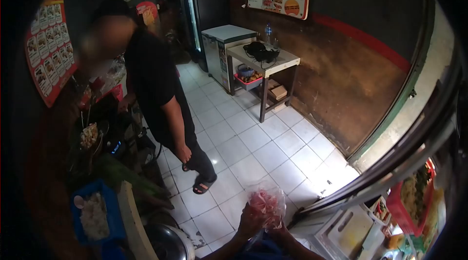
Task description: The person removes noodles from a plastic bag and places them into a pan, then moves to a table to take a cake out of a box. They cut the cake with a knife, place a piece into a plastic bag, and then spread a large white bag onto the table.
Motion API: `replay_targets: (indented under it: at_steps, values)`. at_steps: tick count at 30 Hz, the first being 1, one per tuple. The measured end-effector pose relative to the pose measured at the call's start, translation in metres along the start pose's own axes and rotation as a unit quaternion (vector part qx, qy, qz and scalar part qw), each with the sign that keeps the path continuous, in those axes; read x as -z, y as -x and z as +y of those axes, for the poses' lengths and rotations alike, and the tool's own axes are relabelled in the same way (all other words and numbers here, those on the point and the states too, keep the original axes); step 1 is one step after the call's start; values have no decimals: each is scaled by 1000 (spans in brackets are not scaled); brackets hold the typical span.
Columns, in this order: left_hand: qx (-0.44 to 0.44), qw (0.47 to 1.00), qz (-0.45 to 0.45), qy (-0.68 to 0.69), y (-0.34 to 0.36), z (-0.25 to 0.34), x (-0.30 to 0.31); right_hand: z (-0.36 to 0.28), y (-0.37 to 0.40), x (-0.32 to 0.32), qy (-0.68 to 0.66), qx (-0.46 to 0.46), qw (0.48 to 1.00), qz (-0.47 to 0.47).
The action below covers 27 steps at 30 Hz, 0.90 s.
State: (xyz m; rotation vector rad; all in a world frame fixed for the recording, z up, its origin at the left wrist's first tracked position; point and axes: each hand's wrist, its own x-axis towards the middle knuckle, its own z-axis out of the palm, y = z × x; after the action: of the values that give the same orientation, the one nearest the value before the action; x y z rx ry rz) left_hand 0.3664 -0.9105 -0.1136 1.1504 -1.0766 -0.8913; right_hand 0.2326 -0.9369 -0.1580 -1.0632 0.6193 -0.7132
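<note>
At the bottom middle of the head view I hold a clear plastic bag point(267, 201) with pink-red contents that I cannot name. My left hand point(250, 222) is wrapped round the bag's left side. Lower down on the right, my right hand point(279, 230) grips the same bag, its fingers partly hidden by the plastic. The bag hangs over the white tiled floor, in front of my body. No other thing touches either hand.
A person in black point(158, 74) stands at the left counter. A blue tub point(117, 211) of rice and a round metal lid point(165, 243) are at lower left. A white cutting board point(347, 230) and red basket point(407, 211) are at right. Farther off stands a small table point(287, 62).
</note>
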Motion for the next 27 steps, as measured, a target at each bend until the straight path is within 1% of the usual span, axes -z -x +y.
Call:
replay_targets:
  at_steps: [1,2,4,5,7,8,9,10,11,12,13,14,15,17,18,19,20,21,22,23,24,25,26,27]
  values:
    - [41,999,-10,-15,-10,-29,7,0,-18,7,25,-3,1000,-15]
    - [38,999,-7,-19,-22,-57,14,-2,-38,15,46,-5,998,-33]
    - [80,995,23,-64,-57,-78,22,-4,-78,32,90,-3,994,-61]
    - [83,994,27,-70,-69,-88,22,-7,-97,41,107,-3,991,-75]
    - [93,993,62,39,-123,-53,13,-25,-141,57,117,1,988,-97]
    - [95,993,62,29,-150,-55,16,-38,-161,64,107,2,989,-99]
    - [18,994,79,-74,-176,-59,21,-62,-179,69,-22,-32,994,-104]
    - [-59,979,91,-173,-200,-56,23,-85,-196,75,-149,-67,981,-104]
    - [-52,979,88,-175,-222,-53,24,-102,-212,83,-155,-71,980,-101]
    - [70,993,92,-20,-249,-45,22,-120,-230,93,-172,-31,975,-135]
    - [187,968,95,138,-277,-37,21,-144,-248,101,-186,9,968,-170]
    - [51,997,49,25,-301,-33,21,-173,-263,108,-125,-29,978,-167]
    - [52,997,57,29,-317,-32,20,-186,-280,113,-121,-36,977,-171]
    - [80,994,51,-59,-346,-35,18,-203,-316,116,-7,-22,985,-173]
    - [1,976,50,-212,-351,-63,29,-197,-332,113,-15,-18,983,-185]
    - [1,976,59,-210,-372,-46,29,-194,-354,114,-12,-22,981,-192]
    - [-2,966,44,-253,-392,-27,29,-190,-376,114,156,74,973,-155]
    - [-5,955,30,-296,-410,-15,33,-187,-396,112,316,171,926,-115]
    - [19,963,20,-267,-421,-38,45,-186,-411,108,256,151,952,-70]
    - [20,963,38,-267,-429,-60,52,-179,-428,111,259,150,950,-87]
    - [21,985,32,-167,-438,-80,58,-169,-448,117,228,115,964,-76]
    - [15,997,27,-65,-460,-73,62,-162,-470,123,200,81,974,-66]
    - [51,998,19,-36,-473,-62,68,-156,-492,128,212,60,973,-70]
    - [43,998,35,-36,-489,-73,76,-155,-513,132,218,63,970,-87]
